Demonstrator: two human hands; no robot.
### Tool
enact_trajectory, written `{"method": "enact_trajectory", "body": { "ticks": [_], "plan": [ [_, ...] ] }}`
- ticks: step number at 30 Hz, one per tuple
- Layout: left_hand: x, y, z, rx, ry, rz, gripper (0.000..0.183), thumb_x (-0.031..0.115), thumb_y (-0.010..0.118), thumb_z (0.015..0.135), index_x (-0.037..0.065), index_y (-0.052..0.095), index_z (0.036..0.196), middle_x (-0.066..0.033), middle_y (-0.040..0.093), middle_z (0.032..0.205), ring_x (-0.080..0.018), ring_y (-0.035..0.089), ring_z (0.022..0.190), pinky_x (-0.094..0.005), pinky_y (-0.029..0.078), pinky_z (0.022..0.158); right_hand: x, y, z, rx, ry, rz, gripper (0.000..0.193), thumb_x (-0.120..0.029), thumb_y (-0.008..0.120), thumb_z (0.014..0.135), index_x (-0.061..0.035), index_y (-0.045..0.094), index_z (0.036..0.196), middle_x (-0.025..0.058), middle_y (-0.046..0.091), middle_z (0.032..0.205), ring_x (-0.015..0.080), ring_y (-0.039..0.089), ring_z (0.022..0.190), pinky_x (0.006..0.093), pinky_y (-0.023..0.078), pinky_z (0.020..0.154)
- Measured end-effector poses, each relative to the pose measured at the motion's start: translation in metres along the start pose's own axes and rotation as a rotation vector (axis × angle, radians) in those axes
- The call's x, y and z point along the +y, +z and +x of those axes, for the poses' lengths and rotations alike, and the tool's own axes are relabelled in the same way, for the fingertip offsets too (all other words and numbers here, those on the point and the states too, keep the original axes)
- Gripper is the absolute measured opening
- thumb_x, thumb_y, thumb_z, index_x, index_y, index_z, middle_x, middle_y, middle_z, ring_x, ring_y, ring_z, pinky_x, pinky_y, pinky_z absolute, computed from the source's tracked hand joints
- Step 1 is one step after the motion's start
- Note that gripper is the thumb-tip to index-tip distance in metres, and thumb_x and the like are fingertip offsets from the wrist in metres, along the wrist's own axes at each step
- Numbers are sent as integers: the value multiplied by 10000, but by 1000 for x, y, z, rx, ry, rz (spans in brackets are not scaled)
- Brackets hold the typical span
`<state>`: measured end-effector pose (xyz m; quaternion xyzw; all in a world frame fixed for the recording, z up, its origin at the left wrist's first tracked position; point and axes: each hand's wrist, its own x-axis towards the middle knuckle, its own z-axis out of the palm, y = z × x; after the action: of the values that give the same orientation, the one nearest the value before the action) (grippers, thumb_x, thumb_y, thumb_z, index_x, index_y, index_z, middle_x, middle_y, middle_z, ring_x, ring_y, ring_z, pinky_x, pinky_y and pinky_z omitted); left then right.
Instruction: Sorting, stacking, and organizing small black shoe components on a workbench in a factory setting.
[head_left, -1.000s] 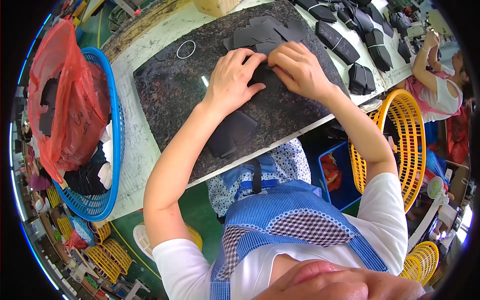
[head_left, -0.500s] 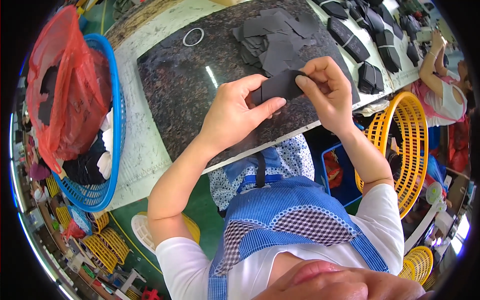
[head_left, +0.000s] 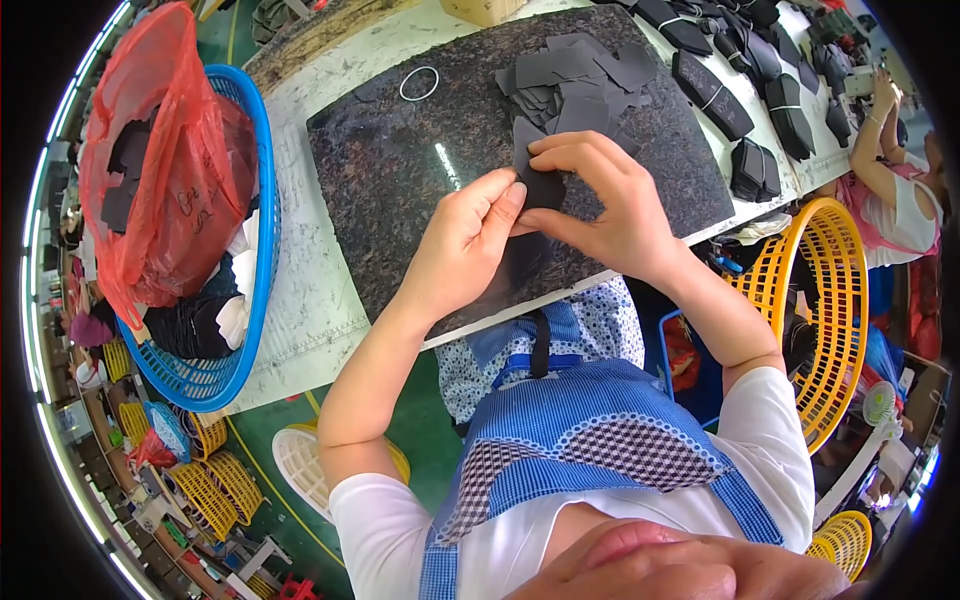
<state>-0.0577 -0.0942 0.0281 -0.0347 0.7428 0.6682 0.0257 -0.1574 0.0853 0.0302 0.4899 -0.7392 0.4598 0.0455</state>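
Note:
Dark grey cut fabric pieces (head_left: 541,186) are between my two hands, over the near part of a dark speckled stone slab (head_left: 400,180). My left hand (head_left: 465,235) pinches their left edge between thumb and fingers. On the other side, my right hand (head_left: 610,205) curves round them, fingertips at the upper edge and thumb at the lower one. How many pieces are held cannot be made out. Just beyond my hands lies a loose pile of similar grey pieces (head_left: 580,80), and a white ring-shaped band (head_left: 419,84) rests on the slab's far left.
A blue basket (head_left: 268,200) with a red plastic bag (head_left: 165,190) and dark and white cloth stands at left. Tied black bundles (head_left: 712,95) lie at far right. A yellow basket (head_left: 850,300) stands right of the table. A co-worker (head_left: 893,190) sits beyond it.
The held pieces have turned from lying crosswise to more upright. My right hand has moved down and left, opening round them, and my left thumb now presses at their edge. The view has shifted slightly.

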Motion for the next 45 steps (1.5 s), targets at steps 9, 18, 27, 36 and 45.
{"method": "enact_trajectory", "body": {
  "ticks": [9,18,27,36,45],
  "plan": [
    [3,11,-8,206,351,686,151,167,570,1007,45,586,921,-112,663,646,-323,677,581,-391,516,527,2,-1,-8,-3,387,528,195,-44,738,874,14,661,1044,96,719,1013,143,681,873,285,556,782],
    [6,-26,-40,364,59,-4,226,209,587,1030,3,607,938,-97,724,868,-143,709,744,-246,552,626,75,-40,-14,4,-174,-537,218,-138,800,773,-45,739,960,99,716,1105,296,637,1103,424,509,963],
    [-7,1,-97,-344,-324,23,231,230,631,1002,10,589,945,-72,715,762,-123,697,667,-272,551,581,-15,-21,-50,-906,753,799,233,-133,733,929,18,663,767,31,677,684,81,631,608,228,495,553],
    [-22,-21,-57,203,-419,-58,281,255,698,966,13,604,857,-79,684,676,-121,677,600,-237,532,530,5,10,-2,-614,746,440,316,-228,657,981,10,639,773,65,680,660,93,628,544,239,470,491],
    [-35,-23,-54,202,-418,138,319,300,740,921,19,593,882,-67,662,654,-148,661,576,-266,511,527,8,20,2,-658,619,121,326,-280,732,895,7,632,777,57,647,644,194,641,567,305,508,554]
  ]
}}
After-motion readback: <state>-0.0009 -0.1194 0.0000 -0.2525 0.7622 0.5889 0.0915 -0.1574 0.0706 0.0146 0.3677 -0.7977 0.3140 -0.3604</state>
